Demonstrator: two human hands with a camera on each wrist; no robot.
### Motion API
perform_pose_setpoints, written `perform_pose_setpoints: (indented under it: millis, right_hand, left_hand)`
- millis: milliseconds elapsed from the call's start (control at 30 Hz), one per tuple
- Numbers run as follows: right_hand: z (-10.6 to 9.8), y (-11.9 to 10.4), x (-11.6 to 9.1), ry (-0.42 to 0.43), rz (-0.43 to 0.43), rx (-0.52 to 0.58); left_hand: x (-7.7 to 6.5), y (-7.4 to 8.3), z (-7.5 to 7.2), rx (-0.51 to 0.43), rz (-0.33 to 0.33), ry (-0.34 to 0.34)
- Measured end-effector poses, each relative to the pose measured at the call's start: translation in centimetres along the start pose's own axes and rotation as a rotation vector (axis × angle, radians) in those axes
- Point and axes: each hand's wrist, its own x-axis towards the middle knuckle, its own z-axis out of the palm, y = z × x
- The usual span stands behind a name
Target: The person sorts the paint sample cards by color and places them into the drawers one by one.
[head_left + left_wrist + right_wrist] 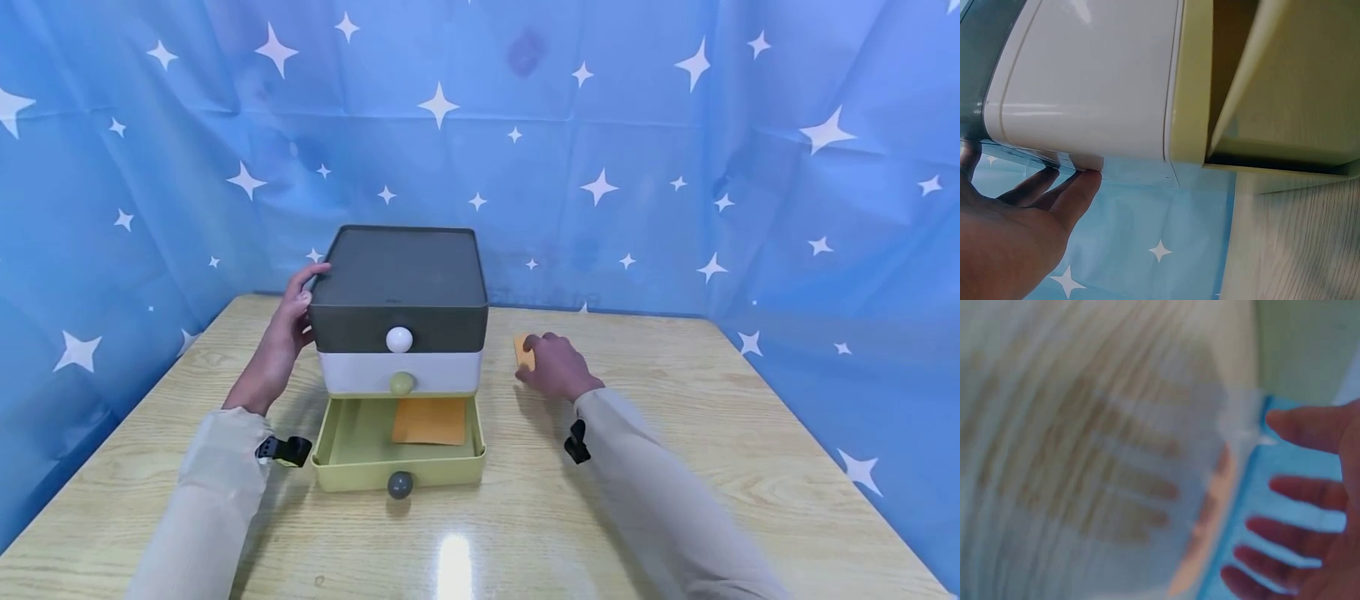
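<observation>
A small stacked drawer cabinet [400, 267] with a dark grey top, white middle and green bottom stands on the table. Its green bottom drawer [352, 477] is pulled out, and an orange sheet of paper [429, 421] lies inside at the right. My left hand [283, 329] rests against the cabinet's left side; in the left wrist view its fingertips [1088, 178] touch the side wall. To the right of the cabinet, my right hand [558, 367] hovers by a second orange paper [1204, 531] on the tabletop. Its fingers are spread, apart from the paper in the right wrist view.
The wood-grain table [675, 433] reaches back to a blue curtain [525, 150] with white stars, which also closes off both sides. A round dark knob [400, 485] juts from the front of the pulled-out drawer.
</observation>
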Motion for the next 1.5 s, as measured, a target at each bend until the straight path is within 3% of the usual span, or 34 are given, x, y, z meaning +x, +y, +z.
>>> perform_pose_setpoints:
  millis: [167,467,967,1233,1500]
  right_hand:
    - [1.4,0.2,2.0,-0.014,0.210,-0.066]
    - [2.1,0.9,3.7,-0.109,0.395,-0.036]
    - [1.2,1.8,3.1,-0.112,0.354,0.003]
    - [0.1,1.5,1.6,-0.093,0.218,-0.010]
    - [-0.3,1.3,-2.1,-0.091,0.082,0.015]
  left_hand:
    - [0.0,-0.1,-0.1,-0.006,-0.002,0.004]
    - [0.1,0.0,-0.3,-0.005,-0.005,0.005]
    - [0.1,-0.1,-0.3,-0.010,-0.002,0.008]
    - [0.0,0.1,-0.7,-0.015,0.004,0.018]
    - [0.1,-0.1,-0.4,-0.020,0.000,0.005]
